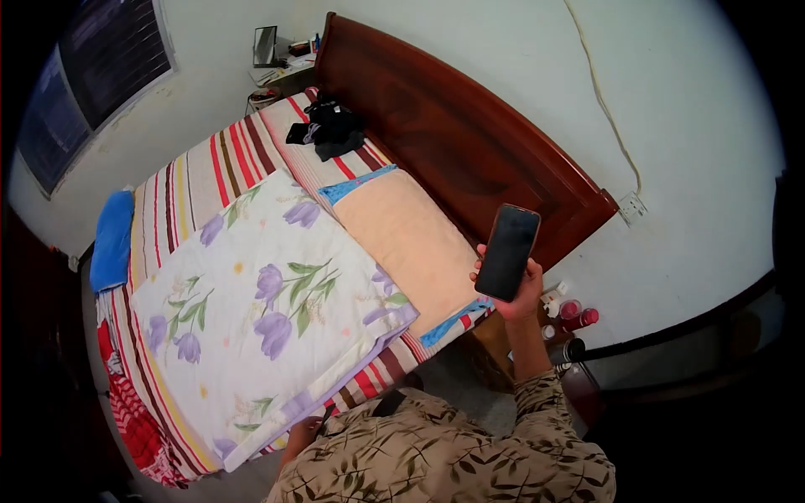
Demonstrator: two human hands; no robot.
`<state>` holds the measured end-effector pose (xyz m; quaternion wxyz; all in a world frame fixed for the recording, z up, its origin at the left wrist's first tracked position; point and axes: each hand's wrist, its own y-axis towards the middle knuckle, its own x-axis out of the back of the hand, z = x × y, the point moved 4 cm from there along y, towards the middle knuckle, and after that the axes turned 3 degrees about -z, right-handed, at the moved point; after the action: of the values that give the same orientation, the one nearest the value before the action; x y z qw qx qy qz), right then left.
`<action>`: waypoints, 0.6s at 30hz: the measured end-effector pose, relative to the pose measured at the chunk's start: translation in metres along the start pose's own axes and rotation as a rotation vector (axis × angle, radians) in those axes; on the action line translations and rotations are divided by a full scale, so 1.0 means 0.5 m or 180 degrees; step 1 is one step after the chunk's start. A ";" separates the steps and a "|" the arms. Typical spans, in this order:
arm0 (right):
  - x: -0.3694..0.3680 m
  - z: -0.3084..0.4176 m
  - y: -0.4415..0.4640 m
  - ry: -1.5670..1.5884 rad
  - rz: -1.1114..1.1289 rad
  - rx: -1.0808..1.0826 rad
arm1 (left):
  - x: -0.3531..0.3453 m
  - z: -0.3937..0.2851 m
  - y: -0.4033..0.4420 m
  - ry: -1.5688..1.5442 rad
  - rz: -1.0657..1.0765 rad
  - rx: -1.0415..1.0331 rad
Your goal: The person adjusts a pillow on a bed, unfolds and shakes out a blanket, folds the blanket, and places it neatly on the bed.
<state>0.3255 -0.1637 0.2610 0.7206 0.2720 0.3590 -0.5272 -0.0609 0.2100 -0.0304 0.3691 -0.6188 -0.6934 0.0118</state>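
My right hand [523,300] is raised over the side of the bed, its fingers wrapped round a smartphone [508,251]. The phone's dark screen faces me. Low in the view, my left hand [304,432] hangs by the bed's near edge, close to the quilt's purple border. Its fingers are small and partly hidden, so their grip is unclear. A white quilt with purple tulips [268,318] lies spread on the bed. Beside it, against the headboard, rests a peach pillow [411,243] with blue ends.
Dark clothes [334,127] lie on the striped sheet [239,155] near the wooden headboard [436,126]. A folded blue cloth [114,239] sits at the far side; a red-and-white cloth [138,427] hangs off the foot. Pink-capped bottles [579,315] stand on the bedside table under a wall socket [632,209].
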 end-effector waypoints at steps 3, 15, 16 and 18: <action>0.009 0.011 0.000 0.0147 0.0025 0.0057 | 0.019 -0.037 0.005 0.0242 0.0095 0.0027; 0.171 0.072 -0.012 0.0115 -0.0124 0.0199 | -0.008 -0.049 0.066 0.0156 0.0487 0.0118; 0.190 0.079 -0.015 0.0101 -0.0168 0.0230 | -0.012 -0.068 0.070 0.0223 0.0512 0.0143; 0.231 0.092 -0.021 0.0106 -0.0317 0.0284 | -0.024 -0.095 0.079 0.0287 0.0579 0.0225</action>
<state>0.3476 -0.2677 0.1952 0.6745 0.2943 0.3602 -0.5733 -0.0028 0.1880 -0.0205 0.4189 -0.6656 -0.6162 0.0419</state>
